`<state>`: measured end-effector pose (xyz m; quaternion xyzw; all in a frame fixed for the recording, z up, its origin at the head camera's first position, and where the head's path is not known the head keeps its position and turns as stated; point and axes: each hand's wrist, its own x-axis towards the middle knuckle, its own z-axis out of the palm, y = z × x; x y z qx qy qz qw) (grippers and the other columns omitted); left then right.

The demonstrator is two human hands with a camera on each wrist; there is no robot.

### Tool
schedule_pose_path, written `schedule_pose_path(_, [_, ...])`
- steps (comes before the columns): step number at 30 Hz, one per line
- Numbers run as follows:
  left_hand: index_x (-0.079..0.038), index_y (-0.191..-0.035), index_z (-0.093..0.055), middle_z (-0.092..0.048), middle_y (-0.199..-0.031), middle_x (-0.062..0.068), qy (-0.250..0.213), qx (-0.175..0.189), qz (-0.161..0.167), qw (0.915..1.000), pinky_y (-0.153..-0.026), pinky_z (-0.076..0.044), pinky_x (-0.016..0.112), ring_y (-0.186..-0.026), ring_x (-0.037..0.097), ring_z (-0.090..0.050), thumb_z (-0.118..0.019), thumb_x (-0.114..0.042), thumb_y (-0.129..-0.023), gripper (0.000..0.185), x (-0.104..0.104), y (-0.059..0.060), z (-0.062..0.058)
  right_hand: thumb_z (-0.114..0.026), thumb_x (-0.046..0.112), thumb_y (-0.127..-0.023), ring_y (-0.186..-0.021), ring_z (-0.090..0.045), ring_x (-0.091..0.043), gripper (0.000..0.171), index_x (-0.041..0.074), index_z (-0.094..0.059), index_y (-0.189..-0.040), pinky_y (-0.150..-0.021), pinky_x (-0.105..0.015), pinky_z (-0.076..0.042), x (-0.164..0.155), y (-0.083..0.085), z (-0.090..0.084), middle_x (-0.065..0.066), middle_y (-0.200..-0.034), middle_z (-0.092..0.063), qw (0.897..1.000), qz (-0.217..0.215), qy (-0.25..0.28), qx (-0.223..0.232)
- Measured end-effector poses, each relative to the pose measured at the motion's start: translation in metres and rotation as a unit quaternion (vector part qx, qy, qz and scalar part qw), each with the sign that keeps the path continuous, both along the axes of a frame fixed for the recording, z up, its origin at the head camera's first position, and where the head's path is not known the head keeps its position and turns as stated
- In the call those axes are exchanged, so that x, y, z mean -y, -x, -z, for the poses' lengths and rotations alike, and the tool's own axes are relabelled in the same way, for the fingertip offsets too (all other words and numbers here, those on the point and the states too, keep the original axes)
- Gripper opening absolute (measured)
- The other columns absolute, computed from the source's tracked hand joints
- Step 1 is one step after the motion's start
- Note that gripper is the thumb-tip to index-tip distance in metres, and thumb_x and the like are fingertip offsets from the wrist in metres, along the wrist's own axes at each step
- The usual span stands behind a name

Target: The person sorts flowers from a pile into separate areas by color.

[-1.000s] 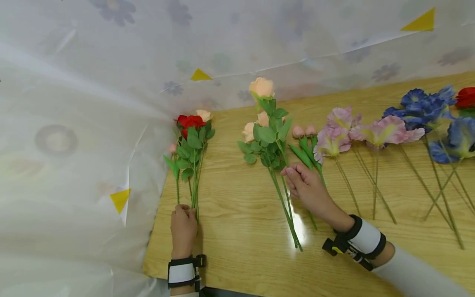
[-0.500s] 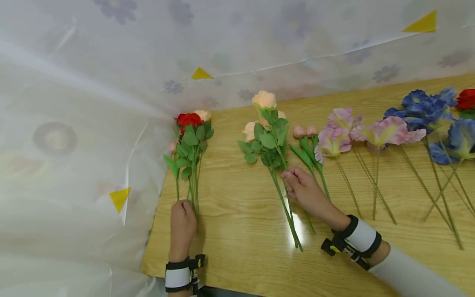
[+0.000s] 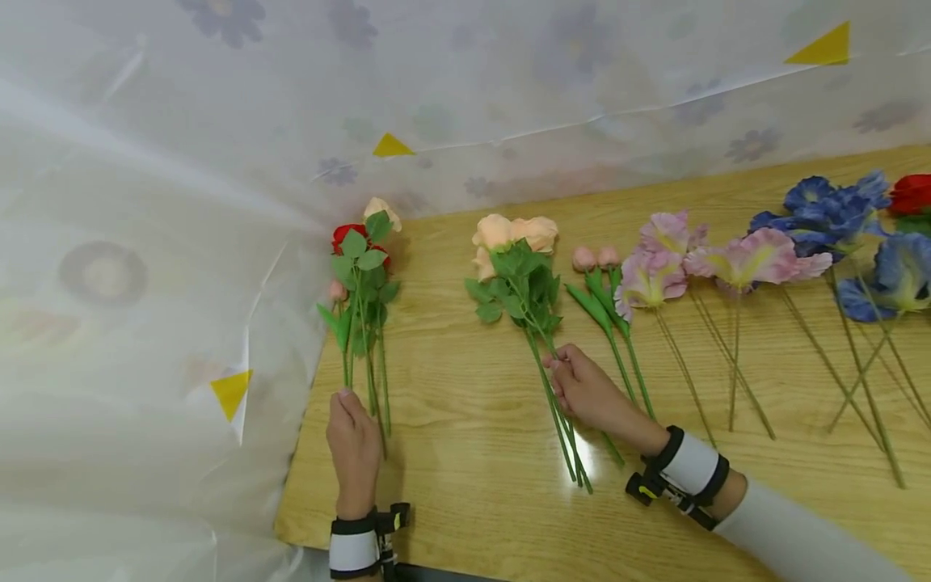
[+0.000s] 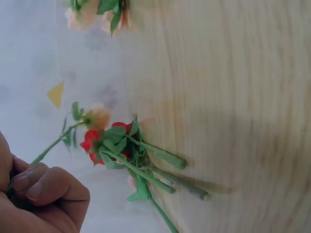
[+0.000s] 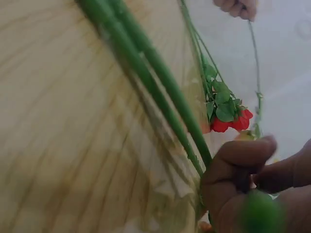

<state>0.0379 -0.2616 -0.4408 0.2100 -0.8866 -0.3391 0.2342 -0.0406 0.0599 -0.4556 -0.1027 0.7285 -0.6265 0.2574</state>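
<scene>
At the left of the table, my left hand [image 3: 354, 444] grips the stem of a peach rose [image 3: 381, 213]. This rose is raised over red roses [image 4: 92, 143] lying on the table, and the left wrist view shows the fingers curled round its stem. Beside the red ones lies a pink tulip [image 3: 338, 291]. My right hand [image 3: 592, 398] pinches a green stem among the peach roses [image 3: 494, 232] in the middle. In the right wrist view, a blurred stem end [image 5: 262, 212] sticks out by the fingers, and two more stems [image 5: 150, 73] lie alongside.
Pink tulips [image 3: 608, 257] lie just right of the middle bunch. Further right are pink-and-yellow irises [image 3: 756, 257], blue irises [image 3: 829, 210] and a red flower [image 3: 912, 194]. A floral sheet [image 3: 582, 73] hangs behind the table and along its left side.
My left hand has raised the peach rose off the left bunch, over the red roses. My right hand has drawn back slightly, and its peach rose has come down beside the other peach blooms.
</scene>
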Motion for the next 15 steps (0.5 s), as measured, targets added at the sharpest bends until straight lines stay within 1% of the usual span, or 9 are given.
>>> schedule_pose_path(1, [-0.006, -0.079, -0.037, -0.027, -0.063, 0.002, -0.002, -0.006, 0.001, 1.0, -0.047, -0.026, 0.029, -0.049, 0.015, -0.023, -0.023, -0.032, -0.109, 0.042, -0.001, 0.0, -0.001, -0.032, 0.016, -0.108, -0.056, -0.045, -0.013, 0.028, -0.005, -0.041, -0.125, -0.048, -0.024, -0.039, 0.0, -0.001, 0.0, -0.013, -0.08, -0.051, 1.0, 0.0, -0.021, -0.013])
schedule_pose_path(3, [-0.006, -0.08, -0.037, -0.028, -0.063, 0.002, -0.007, -0.021, 0.002, 0.9997, -0.047, -0.027, 0.029, -0.049, 0.015, -0.024, -0.023, -0.033, -0.109, 0.042, -0.004, 0.0, -0.002, -0.038, 0.017, -0.107, -0.054, -0.046, -0.015, 0.026, -0.003, -0.046, -0.123, -0.047, -0.026, -0.039, 0.001, -0.003, 0.0, -0.01, -0.076, -0.052, 0.996, 0.003, -0.07, -0.053])
schedule_pose_path(5, [-0.006, -0.08, -0.037, -0.029, -0.062, 0.002, -0.015, -0.039, 0.004, 0.9991, -0.046, -0.027, 0.029, -0.047, 0.015, -0.024, -0.024, -0.033, -0.109, 0.041, -0.007, 0.0, -0.005, -0.045, 0.017, -0.105, -0.054, -0.047, -0.016, 0.024, -0.001, -0.052, -0.119, -0.048, -0.028, -0.039, 0.002, -0.005, -0.001, -0.007, -0.072, -0.052, 0.988, 0.01, -0.118, -0.103])
schedule_pose_path(7, [-0.006, -0.08, -0.037, -0.029, -0.062, 0.002, -0.019, -0.058, 0.005, 0.9981, -0.045, -0.027, 0.028, -0.047, 0.016, -0.024, -0.025, -0.032, -0.109, 0.04, -0.01, 0.0, -0.008, -0.049, 0.016, -0.103, -0.055, -0.045, -0.016, 0.022, -0.001, -0.057, -0.114, -0.049, -0.029, -0.038, 0.004, -0.007, -0.001, -0.006, -0.073, -0.051, 0.978, 0.02, -0.149, -0.147])
schedule_pose_path(8, [-0.006, -0.08, -0.037, -0.03, -0.062, 0.003, -0.022, -0.068, 0.005, 0.9974, -0.045, -0.027, 0.028, -0.046, 0.016, -0.024, -0.025, -0.032, -0.109, 0.04, -0.011, 0.0, -0.01, -0.051, 0.016, -0.102, -0.057, -0.046, -0.015, 0.021, -0.001, -0.059, -0.112, -0.05, -0.029, -0.038, 0.005, -0.008, -0.001, -0.005, -0.076, -0.053, 0.973, 0.027, -0.161, -0.163])
schedule_pose_path(10, [-0.005, -0.08, -0.037, -0.03, -0.061, 0.003, -0.025, -0.085, 0.005, 0.996, -0.046, -0.027, 0.028, -0.046, 0.017, -0.025, -0.027, -0.029, -0.109, 0.039, -0.014, 0.001, -0.014, -0.052, 0.017, -0.102, -0.058, -0.049, -0.014, 0.02, 0.0, -0.059, -0.11, -0.05, -0.03, -0.039, 0.005, -0.009, -0.001, -0.005, -0.079, -0.057, 0.969, 0.035, -0.171, -0.175])
schedule_pose_path(11, [-0.005, -0.08, -0.037, -0.031, -0.061, 0.003, -0.026, -0.092, 0.005, 0.9954, -0.046, -0.027, 0.027, -0.046, 0.017, -0.025, -0.028, -0.029, -0.109, 0.038, -0.015, 0.001, -0.015, -0.052, 0.017, -0.102, -0.056, -0.048, -0.013, 0.02, 0.001, -0.059, -0.11, -0.048, -0.029, -0.039, 0.005, -0.009, 0.0, -0.005, -0.078, -0.058, 0.968, 0.037, -0.174, -0.176])
schedule_pose_path(13, [-0.005, -0.08, -0.037, -0.032, -0.061, 0.003, -0.032, -0.105, 0.005, 0.994, -0.047, -0.028, 0.027, -0.047, 0.016, -0.027, -0.029, -0.027, -0.109, 0.037, -0.018, 0.002, -0.017, -0.05, 0.019, -0.103, -0.05, -0.047, -0.011, 0.02, 0.002, -0.057, -0.112, -0.044, -0.028, -0.037, 0.005, -0.01, 0.001, -0.004, -0.073, -0.059, 0.968, 0.036, -0.176, -0.173])
schedule_pose_path(15, [-0.004, -0.08, -0.037, -0.033, -0.061, 0.003, -0.047, -0.117, 0.008, 0.992, -0.048, -0.029, 0.026, -0.047, 0.015, -0.029, -0.03, -0.026, -0.109, 0.036, -0.02, 0.003, -0.018, -0.048, 0.019, -0.104, -0.044, -0.042, -0.01, 0.02, 0.003, -0.054, -0.113, -0.04, -0.026, -0.033, 0.005, -0.011, 0.002, -0.001, -0.064, -0.055, 0.968, 0.031, -0.178, -0.174])
